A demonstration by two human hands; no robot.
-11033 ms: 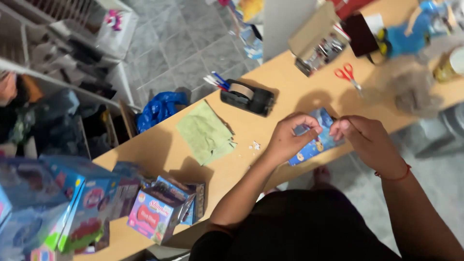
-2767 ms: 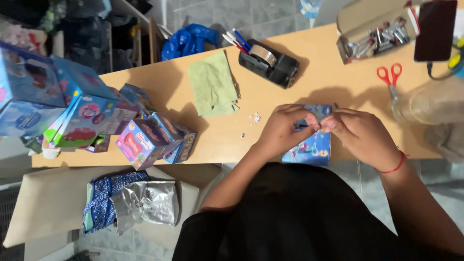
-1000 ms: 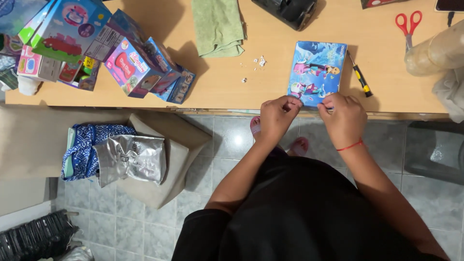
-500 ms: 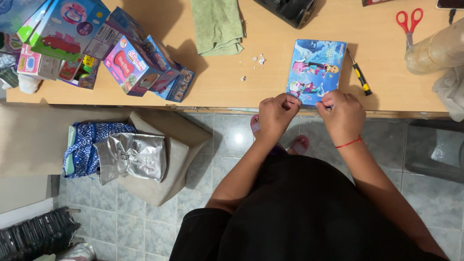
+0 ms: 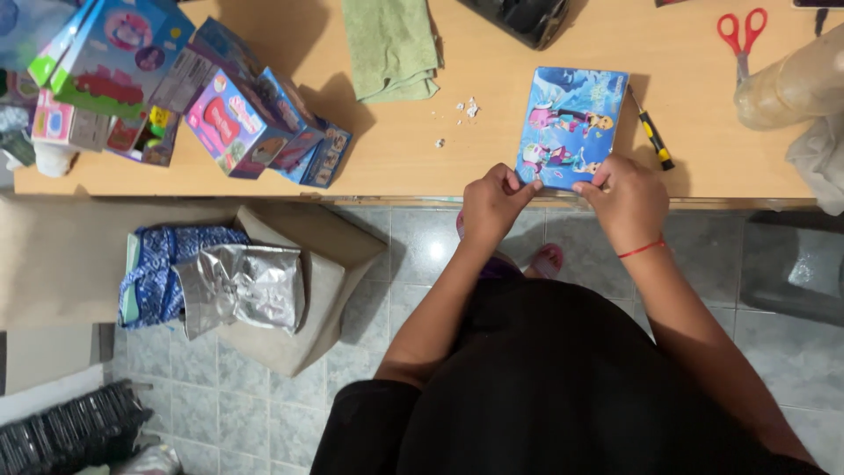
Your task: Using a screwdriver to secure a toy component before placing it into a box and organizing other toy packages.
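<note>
Since half a second ago almost nothing shifts: both hands keep their place at the near edge of the table (image 5: pixel 422 171), while over the longer stretch the flat blue picture box (image 5: pixel 571 126) has gone from being held up between the hands to lying flat on the wood; the work now looks settled at the box's near edge rather than in the air. The left hand (image 5: pixel 494 204) pinches the box's near left corner, its grip closed on the edge with fingertips together; the right hand (image 5: pixel 626 195), a red thread at its wrist, pinches the near right corner likewise. Just beyond the right grip lies a yellow-and-black tool (image 5: pixel 652 136), touching or nearly touching the box's side, I cannot tell which; farther off the same way are red-handled scissors (image 5: pixel 738 35). Beyond the left grip sit small white scraps (image 5: pixel 468 107) and a folded green cloth (image 5: pixel 389 46); well to its left stands a cluster of colourful toy boxes (image 5: pixel 237 114).
</note>
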